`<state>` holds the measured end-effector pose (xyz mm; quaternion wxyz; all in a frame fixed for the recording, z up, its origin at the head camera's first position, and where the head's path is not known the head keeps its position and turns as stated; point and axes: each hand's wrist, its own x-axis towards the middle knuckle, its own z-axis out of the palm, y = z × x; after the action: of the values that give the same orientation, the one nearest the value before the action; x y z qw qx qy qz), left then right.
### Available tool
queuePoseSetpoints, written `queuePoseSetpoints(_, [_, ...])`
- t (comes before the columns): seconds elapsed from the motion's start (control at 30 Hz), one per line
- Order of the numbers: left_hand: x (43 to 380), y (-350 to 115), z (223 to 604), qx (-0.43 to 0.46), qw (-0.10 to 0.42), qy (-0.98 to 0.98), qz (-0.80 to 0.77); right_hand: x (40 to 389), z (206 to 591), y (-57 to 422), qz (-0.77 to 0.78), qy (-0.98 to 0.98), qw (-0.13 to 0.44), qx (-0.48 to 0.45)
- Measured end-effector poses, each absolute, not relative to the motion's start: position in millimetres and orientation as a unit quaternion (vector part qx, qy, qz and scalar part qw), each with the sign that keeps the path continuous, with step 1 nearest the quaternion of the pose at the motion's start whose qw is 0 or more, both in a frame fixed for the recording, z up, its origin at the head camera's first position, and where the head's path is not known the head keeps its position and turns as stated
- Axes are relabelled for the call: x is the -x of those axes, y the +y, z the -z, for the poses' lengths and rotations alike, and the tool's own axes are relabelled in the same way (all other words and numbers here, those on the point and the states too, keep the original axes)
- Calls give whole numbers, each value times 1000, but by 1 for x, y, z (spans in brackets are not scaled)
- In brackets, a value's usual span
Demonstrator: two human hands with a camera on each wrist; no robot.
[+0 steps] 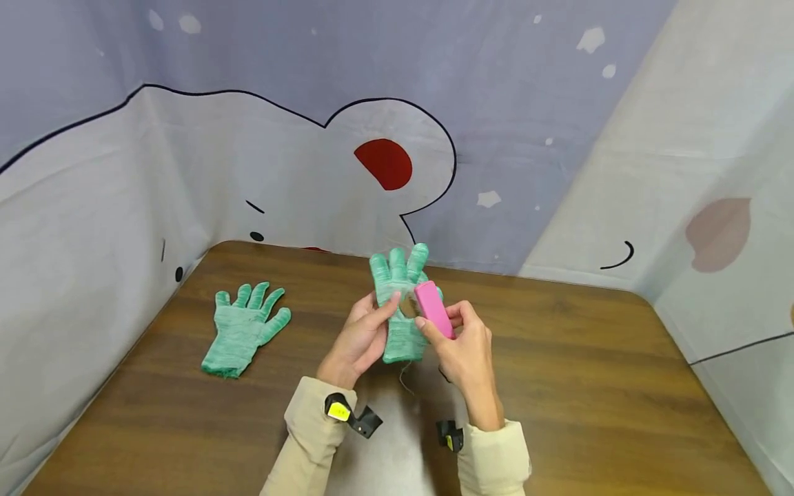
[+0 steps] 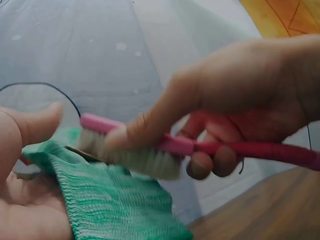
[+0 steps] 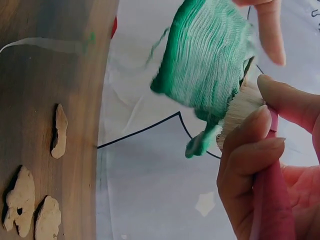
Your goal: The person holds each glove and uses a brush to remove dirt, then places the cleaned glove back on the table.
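Note:
My left hand [image 1: 362, 334] holds up a green knit glove [image 1: 403, 348], fingers upward, by its left side, the thumb extended across its front and the other fingers mostly hidden behind. A round brown patch [image 1: 409, 304] shows on the glove's palm. In my right hand [image 1: 468, 348] is a pink brush [image 1: 433, 309], gripped close to its head with the thumb along one side. Its pale bristles [image 2: 150, 165] face the glove and meet it beside the patch in the left wrist view. The brush's red-pink handle [image 3: 272, 210] runs back through the right hand.
A second green glove [image 1: 238, 331] lies flat on the wooden table [image 1: 589, 372] at the left. Several tan, flat, irregular pieces [image 3: 60, 131] show on the table in the right wrist view. A patterned cloth [image 1: 298, 158] hangs behind the table. A loose thread [image 1: 404, 379] dangles from the held glove's cuff.

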<state>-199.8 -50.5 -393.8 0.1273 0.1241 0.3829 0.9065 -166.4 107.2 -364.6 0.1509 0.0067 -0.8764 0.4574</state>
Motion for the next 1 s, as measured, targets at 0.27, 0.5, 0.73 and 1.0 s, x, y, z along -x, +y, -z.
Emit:
queuePoseSetpoints(0.27, [199, -44, 399, -51, 159, 403, -900, 163, 363, 106, -451, -881, 141, -8])
queuePoseSetpoints(0.5, [200, -39, 400, -45, 160, 386, -907, 162, 364, 105, -446, -884, 139, -9])
queuePoseSetpoints(0.73, [199, -37, 398, -39, 102, 406, -907, 164, 365, 104, -441, -886, 141, -2])
queuePoseSetpoints(1.0, [199, -40, 397, 3, 83, 428, -900, 164, 364, 103, -428, -893, 137, 18])
